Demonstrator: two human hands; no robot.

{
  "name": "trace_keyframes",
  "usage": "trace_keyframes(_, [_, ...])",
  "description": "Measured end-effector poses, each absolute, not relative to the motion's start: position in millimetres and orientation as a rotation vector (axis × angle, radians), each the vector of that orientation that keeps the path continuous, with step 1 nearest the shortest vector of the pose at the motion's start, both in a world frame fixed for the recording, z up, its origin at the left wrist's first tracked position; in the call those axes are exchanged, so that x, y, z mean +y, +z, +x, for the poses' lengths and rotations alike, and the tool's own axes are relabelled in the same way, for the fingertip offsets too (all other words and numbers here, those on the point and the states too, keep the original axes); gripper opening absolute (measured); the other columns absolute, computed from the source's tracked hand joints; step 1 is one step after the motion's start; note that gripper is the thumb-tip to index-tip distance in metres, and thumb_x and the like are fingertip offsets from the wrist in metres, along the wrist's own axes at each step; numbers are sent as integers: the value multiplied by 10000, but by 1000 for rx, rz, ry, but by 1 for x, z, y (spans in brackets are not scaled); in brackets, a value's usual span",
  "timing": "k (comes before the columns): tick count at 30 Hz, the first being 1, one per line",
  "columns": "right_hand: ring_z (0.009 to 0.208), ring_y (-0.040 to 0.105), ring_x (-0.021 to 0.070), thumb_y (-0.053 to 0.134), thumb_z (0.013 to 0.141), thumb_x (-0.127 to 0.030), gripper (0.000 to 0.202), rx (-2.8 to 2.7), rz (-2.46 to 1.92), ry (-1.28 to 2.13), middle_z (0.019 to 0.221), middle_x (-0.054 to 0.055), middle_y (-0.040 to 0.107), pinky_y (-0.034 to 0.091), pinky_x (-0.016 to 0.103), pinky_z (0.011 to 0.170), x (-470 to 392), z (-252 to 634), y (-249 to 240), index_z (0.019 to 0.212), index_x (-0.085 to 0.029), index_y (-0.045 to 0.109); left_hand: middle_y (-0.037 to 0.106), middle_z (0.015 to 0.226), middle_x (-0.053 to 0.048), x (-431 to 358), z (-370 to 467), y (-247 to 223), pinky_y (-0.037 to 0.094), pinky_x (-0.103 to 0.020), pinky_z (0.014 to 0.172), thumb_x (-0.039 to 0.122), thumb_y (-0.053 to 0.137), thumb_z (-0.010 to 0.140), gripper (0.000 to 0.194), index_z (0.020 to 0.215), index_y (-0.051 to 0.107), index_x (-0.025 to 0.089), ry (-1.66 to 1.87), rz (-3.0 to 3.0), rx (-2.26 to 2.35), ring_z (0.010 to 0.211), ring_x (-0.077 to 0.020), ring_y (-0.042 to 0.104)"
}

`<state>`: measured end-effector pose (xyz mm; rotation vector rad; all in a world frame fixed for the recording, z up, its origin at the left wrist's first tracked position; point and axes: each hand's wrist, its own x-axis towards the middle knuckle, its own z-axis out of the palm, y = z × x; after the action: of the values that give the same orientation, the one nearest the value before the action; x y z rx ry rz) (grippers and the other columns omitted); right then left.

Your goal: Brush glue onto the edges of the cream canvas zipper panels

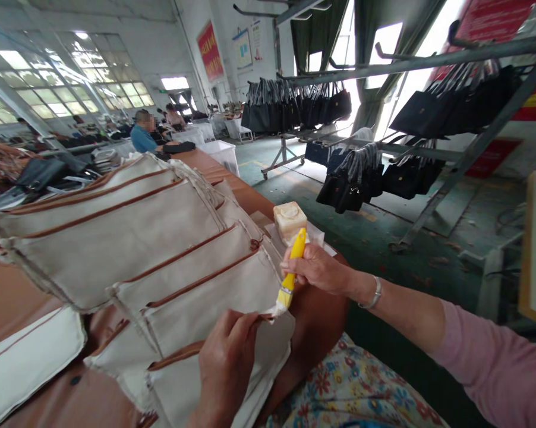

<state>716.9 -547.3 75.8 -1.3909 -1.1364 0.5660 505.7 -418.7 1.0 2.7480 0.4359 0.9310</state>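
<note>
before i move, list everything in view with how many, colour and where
brush: one, yellow handle, in the right hand
tub: one, cream, beyond the right hand
fabric pieces: many overlapping, cream with brown strips, across the table
panel: one, white, near left
table: one, brown, under the pieces
bags: many, dark, on racks
racks: count unclear, grey, right
co-worker: one nearest, blue top, background; others blurred
bracelet: one, silvery, right wrist
left hand: one, bare, pinching a piece's brown edge
right hand: one, bare, holding the brush
</note>
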Motion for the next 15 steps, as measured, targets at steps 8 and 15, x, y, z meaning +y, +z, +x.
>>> trace_keyframes(8, [527, 461, 133, 632, 838, -467, 313, -1127, -1421, 575, 561, 4, 520, 373, 257, 502, -552, 683, 69, 716, -179, 635, 666, 847, -32, -429, 497, -1, 435, -280, 699, 263, 478, 954, 161, 918, 633, 238, 908, 2872, 542, 773, -160, 619])
trace_keyframes(15, [480, 480, 116, 755, 726, -493, 318, -585, -1360, 486, 616, 124, 565, 236, 305, 398, -569, 702, 55, 818, -189, 760, 609, 652, -12, -423, 388, 33, 403, -283, 593, 315, 401, 963, 212, 830, 557, 261, 1199, 2796, 940, 614, -159, 590])
